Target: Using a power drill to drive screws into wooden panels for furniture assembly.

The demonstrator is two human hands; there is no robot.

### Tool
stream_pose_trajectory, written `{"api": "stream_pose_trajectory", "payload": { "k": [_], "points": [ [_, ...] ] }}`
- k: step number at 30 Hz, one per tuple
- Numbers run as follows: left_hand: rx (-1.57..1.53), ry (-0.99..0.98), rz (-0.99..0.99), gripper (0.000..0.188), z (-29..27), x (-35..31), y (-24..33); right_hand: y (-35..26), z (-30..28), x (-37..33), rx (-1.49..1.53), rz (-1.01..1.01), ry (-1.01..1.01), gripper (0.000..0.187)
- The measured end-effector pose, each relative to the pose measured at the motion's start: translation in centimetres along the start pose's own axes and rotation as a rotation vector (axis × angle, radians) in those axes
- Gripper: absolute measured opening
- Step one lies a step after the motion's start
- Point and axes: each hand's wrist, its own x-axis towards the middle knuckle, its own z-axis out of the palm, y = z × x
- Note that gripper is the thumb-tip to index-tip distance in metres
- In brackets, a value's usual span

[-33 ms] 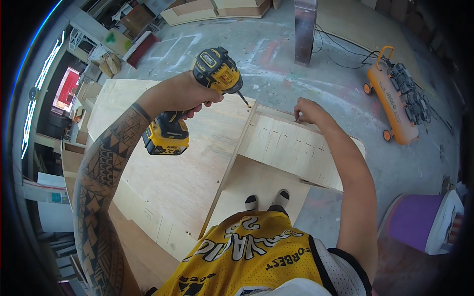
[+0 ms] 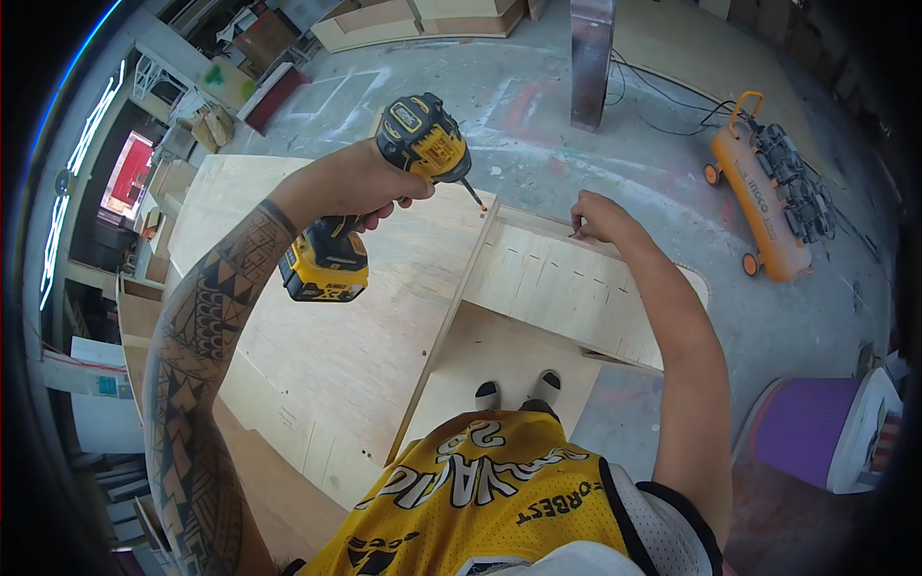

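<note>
My left hand (image 2: 389, 182) is wrapped round the grip of a yellow and black cordless impact driver (image 2: 424, 139). The driver tilts down to the right, and its bit (image 2: 473, 194) points at the far right corner of a large plywood panel (image 2: 355, 240). An orange-brown tip shows at the bit's end; whether it touches the wood I cannot tell. Over the far edge of a narrower plywood piece (image 2: 547, 264), marked with short dark lines, my right hand (image 2: 603, 217) is closed in a pinch. A small thin screw-like piece (image 2: 575, 233) shows at its fingertips.
An orange air compressor (image 2: 764, 206) stands on the floor at the right, with a dark hose running from it. Beyond the work rises a metal post (image 2: 590, 67). A purple container (image 2: 802, 432) is at the lower right. Wooden boxes (image 2: 413, 24) stand at the back.
</note>
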Motion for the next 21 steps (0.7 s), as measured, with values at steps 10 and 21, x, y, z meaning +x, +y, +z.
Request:
{"api": "stream_pose_trajectory", "payload": {
  "k": [10,21],
  "points": [
    [-0.27,0.226,0.12,0.021,4.0,-8.6,-8.9,-14.1,-0.5,-7.1,0.883,0.116,0.622,0.022],
    [-0.73,0.286,0.062,0.021,8.6,-19.0,-14.4,-25.0,3.3,-8.8,1.416,0.104,0.274,0.016]
  ]
}}
